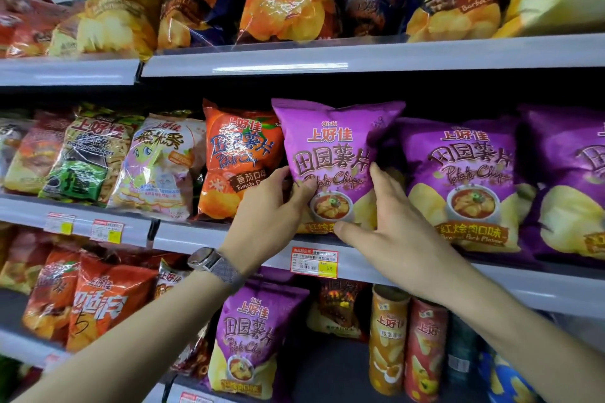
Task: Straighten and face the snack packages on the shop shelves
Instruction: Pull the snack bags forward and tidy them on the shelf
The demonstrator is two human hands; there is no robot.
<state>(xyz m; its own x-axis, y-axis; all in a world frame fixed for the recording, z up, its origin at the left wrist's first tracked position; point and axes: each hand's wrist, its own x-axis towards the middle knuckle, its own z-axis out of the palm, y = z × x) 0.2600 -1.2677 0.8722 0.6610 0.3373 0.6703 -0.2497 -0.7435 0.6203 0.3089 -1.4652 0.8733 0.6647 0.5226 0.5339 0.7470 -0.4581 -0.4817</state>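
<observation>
Hands squaring purple chip bag (pixel 330 154) on middle shelf (pixel 203 235).
Left hand (pixel 278 203) and right hand (pixel 389 222) pinch its lower sides, thumbs in front, likely turning it label-out; orange bag (pixel 235 160) touches beside left grip.

arms: both reach up | left hand (pixel 271 203): pinching, thumb in front | right hand (pixel 389 226): clasping, thumb spread

Open gap (lower shelf (pixel 327 370)) beside canisters (pixel 407 342)

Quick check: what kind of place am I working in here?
Most likely a shop's snack aisle: tiered shelves of chip bags, a price tag on one shelf front, crisp canisters below.
</observation>
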